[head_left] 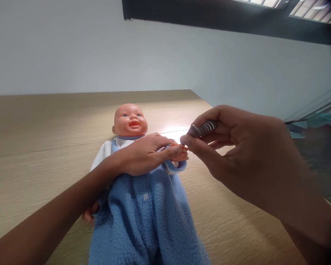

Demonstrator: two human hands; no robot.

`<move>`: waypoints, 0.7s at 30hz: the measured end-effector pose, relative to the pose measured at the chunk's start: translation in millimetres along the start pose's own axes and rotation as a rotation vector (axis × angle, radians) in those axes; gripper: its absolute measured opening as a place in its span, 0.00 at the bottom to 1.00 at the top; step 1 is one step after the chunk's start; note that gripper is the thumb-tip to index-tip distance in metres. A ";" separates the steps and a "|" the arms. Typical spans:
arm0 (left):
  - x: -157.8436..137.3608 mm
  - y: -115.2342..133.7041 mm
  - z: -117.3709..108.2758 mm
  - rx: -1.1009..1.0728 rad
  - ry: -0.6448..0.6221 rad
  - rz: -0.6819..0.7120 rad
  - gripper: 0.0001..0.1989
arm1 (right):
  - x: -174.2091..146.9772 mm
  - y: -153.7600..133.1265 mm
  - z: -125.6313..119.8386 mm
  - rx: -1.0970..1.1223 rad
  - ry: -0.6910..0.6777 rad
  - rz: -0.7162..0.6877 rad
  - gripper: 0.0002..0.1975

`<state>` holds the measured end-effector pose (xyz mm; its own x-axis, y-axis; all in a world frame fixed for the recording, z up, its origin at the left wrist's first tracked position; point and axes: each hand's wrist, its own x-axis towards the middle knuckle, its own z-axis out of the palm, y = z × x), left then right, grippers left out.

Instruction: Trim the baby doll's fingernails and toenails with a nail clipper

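Note:
A baby doll [131, 119] in a blue fleece overall [151, 206] with white sleeves lies on its back, its head pointing away from me. Across its chest reaches my left hand [146, 152], thumb and fingers closed around the doll's hand [179, 154] on the right side. My right hand [237, 147] pinches a small dark grey nail clipper [205, 128] with pale ridged stripes. Its front end is right by the doll's fingertips; my thumb hides the jaws, so I cannot tell whether they touch. The doll's other hand [88, 214] rests below my left forearm.
Under the doll is a light wood-grain table [38, 125], with its far edge near a pale wall [71, 48]. A barred window [314, 11] with a dark frame is at upper right. Beyond the table's right side are thin dark rods and pale green pieces [320, 121].

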<state>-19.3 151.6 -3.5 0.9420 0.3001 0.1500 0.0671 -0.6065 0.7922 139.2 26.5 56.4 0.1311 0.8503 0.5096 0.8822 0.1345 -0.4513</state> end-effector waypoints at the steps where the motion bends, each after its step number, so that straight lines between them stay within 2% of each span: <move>1: -0.1 0.4 -0.1 0.009 0.003 0.005 0.25 | -0.6 -0.5 0.2 0.009 -0.001 -0.006 0.06; 13: 1.1 -2.3 0.9 -0.016 -0.001 0.012 0.25 | 0.0 3.4 6.2 0.053 0.014 -0.116 0.05; 21: 0.1 -0.7 1.0 -0.039 -0.010 -0.010 0.24 | 6.3 10.7 9.3 0.172 0.020 0.018 0.07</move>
<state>-18.9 151.3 -4.6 0.9445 0.2990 0.1360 0.0643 -0.5744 0.8160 145.3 38.0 48.0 0.1566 0.8436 0.5136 0.7894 0.2057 -0.5784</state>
